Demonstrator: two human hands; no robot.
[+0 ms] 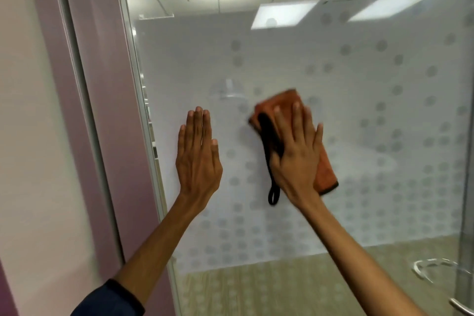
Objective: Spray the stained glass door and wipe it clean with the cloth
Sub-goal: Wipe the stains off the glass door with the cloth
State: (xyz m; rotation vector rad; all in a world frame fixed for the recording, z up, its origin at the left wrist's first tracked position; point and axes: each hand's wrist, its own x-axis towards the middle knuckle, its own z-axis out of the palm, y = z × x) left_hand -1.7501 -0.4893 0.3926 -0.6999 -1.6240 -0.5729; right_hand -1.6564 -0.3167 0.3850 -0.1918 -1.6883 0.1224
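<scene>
The glass door (359,110) fills the right of the view, with a frosted band of grey dots across it. An orange cloth (325,169) with a black edge and a hanging black loop is pressed flat against the frosted glass under my right hand (295,154), whose fingers are spread over it. My left hand (197,159) lies flat on the glass to the left of the cloth, fingers together and pointing up, holding nothing. No spray bottle is in view.
A mauve door frame (107,110) and a pale wall (25,136) run down the left. A metal door handle (461,308) shows at the bottom right corner. Through the clear lower glass I see a wood-look floor (256,290).
</scene>
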